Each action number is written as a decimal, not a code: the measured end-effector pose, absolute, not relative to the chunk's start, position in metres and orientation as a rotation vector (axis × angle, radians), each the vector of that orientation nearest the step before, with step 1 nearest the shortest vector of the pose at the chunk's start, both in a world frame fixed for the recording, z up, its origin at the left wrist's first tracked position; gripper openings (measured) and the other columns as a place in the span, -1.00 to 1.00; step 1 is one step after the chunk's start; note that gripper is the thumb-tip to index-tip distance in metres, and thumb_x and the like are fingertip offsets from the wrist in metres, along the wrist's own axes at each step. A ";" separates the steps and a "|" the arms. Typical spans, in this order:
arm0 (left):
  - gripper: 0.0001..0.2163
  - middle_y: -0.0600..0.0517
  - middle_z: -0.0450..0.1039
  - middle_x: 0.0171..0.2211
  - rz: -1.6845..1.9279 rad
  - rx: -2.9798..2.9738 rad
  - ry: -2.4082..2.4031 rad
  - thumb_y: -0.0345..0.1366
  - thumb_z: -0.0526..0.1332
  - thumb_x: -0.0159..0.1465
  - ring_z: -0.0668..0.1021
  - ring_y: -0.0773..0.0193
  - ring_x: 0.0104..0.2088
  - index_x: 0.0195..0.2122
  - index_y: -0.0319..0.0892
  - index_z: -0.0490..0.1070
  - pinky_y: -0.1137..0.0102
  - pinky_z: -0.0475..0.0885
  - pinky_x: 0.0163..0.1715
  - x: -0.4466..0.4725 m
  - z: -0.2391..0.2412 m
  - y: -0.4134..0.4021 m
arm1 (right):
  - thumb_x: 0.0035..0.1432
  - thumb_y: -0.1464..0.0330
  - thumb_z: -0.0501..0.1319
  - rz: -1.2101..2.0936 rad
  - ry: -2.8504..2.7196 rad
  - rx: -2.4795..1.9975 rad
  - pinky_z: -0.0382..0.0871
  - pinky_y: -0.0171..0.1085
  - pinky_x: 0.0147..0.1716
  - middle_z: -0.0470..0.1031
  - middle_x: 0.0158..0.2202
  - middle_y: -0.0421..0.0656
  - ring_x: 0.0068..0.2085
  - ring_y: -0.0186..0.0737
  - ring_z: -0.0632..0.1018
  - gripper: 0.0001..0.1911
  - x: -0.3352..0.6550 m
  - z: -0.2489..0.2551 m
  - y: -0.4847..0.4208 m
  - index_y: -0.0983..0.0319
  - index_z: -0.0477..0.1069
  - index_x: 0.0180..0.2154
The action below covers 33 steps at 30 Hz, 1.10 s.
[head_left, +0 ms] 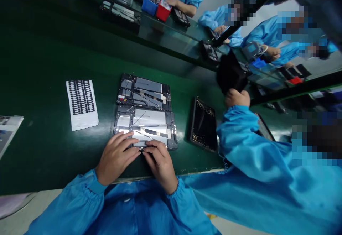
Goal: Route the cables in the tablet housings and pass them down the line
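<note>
An opened tablet [151, 115], its inner parts facing up, lies on the green table in front of me. My left hand [117, 155] rests over its near left part, the fingers stretched across the casing and the thumb and index tips together at the near edge. Right beside them, my right hand [160, 162] pinches at the same edge, its fingers bent. Whatever sits between the fingertips is too small to make out. A second opened tablet [152, 89] lies directly behind the first, against its far side.
Left of the tablets is a white sheet of black stickers [84, 123]. To the right, a black tray [192, 121] stands near a co-worker's sleeve [240, 128]; that person's hand holds a dark object [231, 73]. Across a glass shelf, other people work by a blue bin [149, 7] and red bin [162, 11].
</note>
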State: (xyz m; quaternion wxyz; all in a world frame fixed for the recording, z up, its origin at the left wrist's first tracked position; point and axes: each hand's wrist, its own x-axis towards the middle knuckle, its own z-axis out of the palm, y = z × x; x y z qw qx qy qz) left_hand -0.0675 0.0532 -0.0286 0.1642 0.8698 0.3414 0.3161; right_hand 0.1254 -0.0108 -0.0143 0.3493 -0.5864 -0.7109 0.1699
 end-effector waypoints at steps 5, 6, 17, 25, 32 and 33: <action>-0.88 0.08 0.61 -0.05 0.924 2.505 0.962 -0.38 0.20 0.38 0.51 0.08 0.17 -0.21 -0.06 0.53 0.03 0.37 0.23 -0.067 -0.029 0.052 | 0.38 0.44 0.16 0.407 -1.893 -1.537 0.47 -0.13 -0.03 0.52 -0.09 -0.06 -0.03 -0.15 0.54 -0.86 0.122 -0.013 -0.007 0.16 0.46 -0.09; -0.88 0.08 0.60 -0.04 0.926 2.505 0.957 -0.38 0.21 0.38 0.50 0.07 0.17 -0.20 -0.06 0.53 0.04 0.36 0.23 -0.067 -0.029 0.052 | 0.39 0.44 0.15 0.407 -1.908 -1.546 0.46 -0.13 -0.03 0.52 -0.09 -0.07 -0.04 -0.15 0.54 -0.86 0.122 -0.013 -0.007 0.16 0.45 -0.09; -0.87 0.06 0.60 -0.03 0.920 2.504 0.952 -0.40 0.19 0.39 0.49 0.10 0.19 -0.19 -0.08 0.53 0.05 0.37 0.24 -0.068 -0.028 0.051 | 0.41 0.48 0.09 0.395 -1.964 -1.555 0.39 -0.13 -0.03 0.51 -0.07 -0.06 -0.04 -0.14 0.50 -0.82 0.121 -0.013 -0.008 0.17 0.39 -0.06; -0.89 0.00 0.60 -0.04 0.936 2.533 0.925 -0.42 0.20 0.38 0.49 0.06 0.18 -0.20 -0.13 0.53 0.03 0.37 0.23 -0.067 -0.027 0.051 | 0.40 0.51 0.09 0.396 -1.962 -1.521 0.38 -0.13 -0.03 0.50 -0.08 -0.05 -0.04 -0.15 0.48 -0.83 0.122 -0.014 -0.009 0.19 0.39 -0.07; -0.90 0.03 0.60 -0.03 0.927 2.527 0.944 -0.42 0.21 0.38 0.50 0.04 0.17 -0.22 -0.13 0.51 0.02 0.39 0.21 -0.067 -0.026 0.051 | 0.38 0.53 0.10 0.431 -1.891 -1.530 0.42 -0.12 -0.03 0.50 -0.09 -0.06 -0.03 -0.15 0.50 -0.80 0.118 -0.014 -0.008 0.19 0.40 -0.06; -0.91 0.03 0.60 -0.03 0.928 2.527 0.949 -0.41 0.21 0.38 0.51 0.04 0.16 -0.23 -0.13 0.50 0.02 0.40 0.20 -0.066 -0.026 0.052 | 0.37 0.53 0.11 0.428 -1.881 -1.527 0.43 -0.11 -0.02 0.50 -0.09 -0.06 -0.02 -0.15 0.50 -0.80 0.118 -0.015 -0.008 0.19 0.41 -0.06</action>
